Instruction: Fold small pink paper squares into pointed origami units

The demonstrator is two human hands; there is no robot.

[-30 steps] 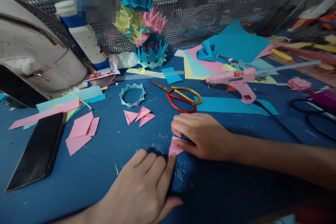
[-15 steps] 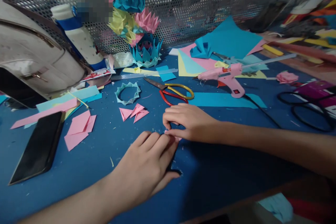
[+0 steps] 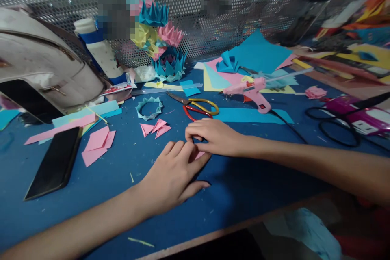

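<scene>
On the blue tabletop, a small piece of pink paper [image 3: 199, 154] lies mostly covered by my two hands. My left hand [image 3: 173, 172] holds it down with bent fingers, the thumb out to the side on the table. From the right, my right hand [image 3: 213, 136] has its fingers curled and thumb pressed at the paper's far edge. Just beyond are folded pink paper triangles [image 3: 160, 128] and a light-blue ring of folded paper [image 3: 150, 108]. A pair of scissors [image 3: 195, 105] with one red and one yellow handle lies right behind my right hand.
A pink glue gun [image 3: 251, 91] rests behind a blue paper strip [image 3: 252, 115]. At left are a black phone [image 3: 53, 164], pink paper pieces [image 3: 97, 146] and a white bag [image 3: 39, 57]. Folded paper flowers [image 3: 169, 63] stand before a perforated metal panel [image 3: 189, 4].
The view has shifted slightly, showing more of the table's near edge. My hands stay together at the pink paper, and more of it shows between my left fingers.
</scene>
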